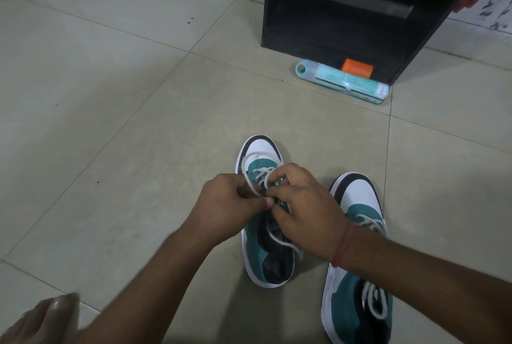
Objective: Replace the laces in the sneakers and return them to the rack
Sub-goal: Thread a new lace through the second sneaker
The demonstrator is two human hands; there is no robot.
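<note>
- Sneakers are sitting on the pale tiled floor [116, 111], two of them side by side, toes pointing away from the person toward a black rack [357, 8].
- Both are showing the same colours: a white toe panel edged in dark navy, a teal body, a dark tongue and heel area, and a white sole.
- One sneaker, the left sneaker [263, 222], is lying between the hands, its white lace [261, 174] looping loosely over the upper eyelets and over the toe panel, with a strand trailing back across the dark opening.
- Its partner, the right sneaker [357, 255], is standing just beside it, nearer the camera, partly hidden under the right forearm; its white lace [372, 302] is crossing the tongue and hanging in loose loops.
- Left hand [224, 208] is working at the eyelets of the left sneaker, fingers curled in and thumb pressing toward the fingertips, pinching a strand of the lace.
- Right hand [302, 208] is meeting it from the other side, fingers bent and hooking through a loop of the same lace; a red thread band [342, 244] is circling its wrist.
- Beyond the shoes, a teal packaged item [343, 80] is lying flat on the floor, touching the rack's base, with an orange block [356, 67] resting at its far edge.
- At the lower left corner a blurred bare foot [41, 318] is showing on the tile.
</note>
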